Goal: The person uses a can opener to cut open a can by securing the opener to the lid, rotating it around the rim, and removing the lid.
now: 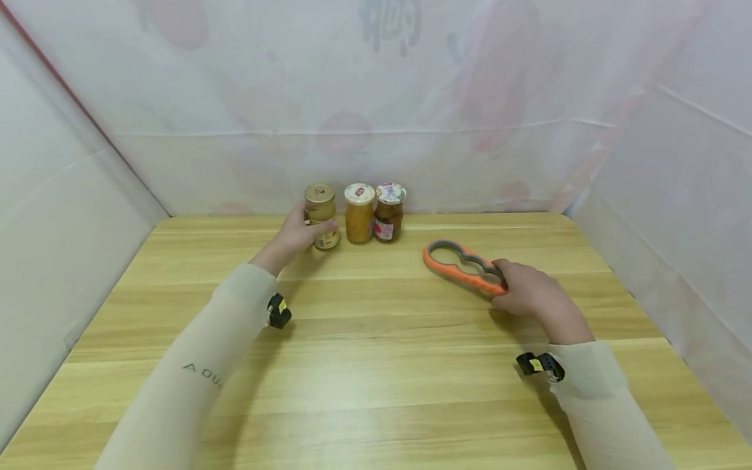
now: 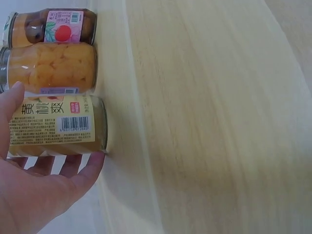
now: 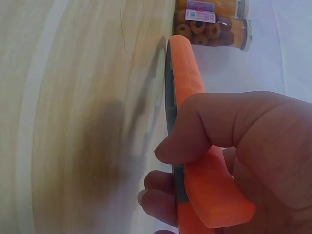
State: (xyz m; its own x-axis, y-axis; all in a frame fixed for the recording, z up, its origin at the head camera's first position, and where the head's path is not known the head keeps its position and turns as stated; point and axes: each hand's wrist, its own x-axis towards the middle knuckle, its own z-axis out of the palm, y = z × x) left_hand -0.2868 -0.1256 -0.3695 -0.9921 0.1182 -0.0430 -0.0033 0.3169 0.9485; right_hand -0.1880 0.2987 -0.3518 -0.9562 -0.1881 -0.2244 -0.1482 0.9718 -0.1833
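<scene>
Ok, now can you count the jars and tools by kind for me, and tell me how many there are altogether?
Jars: 3 (the gold-lidded jar, the orange jar and the brown jar)
Tools: 1 (the orange-and-grey looped tool)
Total: 4

Jar [image 1: 322, 212]: glass, gold lid on, pale yellow contents; yellow label printed with dark characters and a barcode. Stands upright near the back edge of the table [image 1: 352, 339] — gripped in the left hand [image 1: 296, 232].

Opener [image 1: 455, 273]: orange loop, grey scalloped lining. Raised above the table, one end held in the right hand [image 1: 531, 290] — far end pointing back-left.
</scene>
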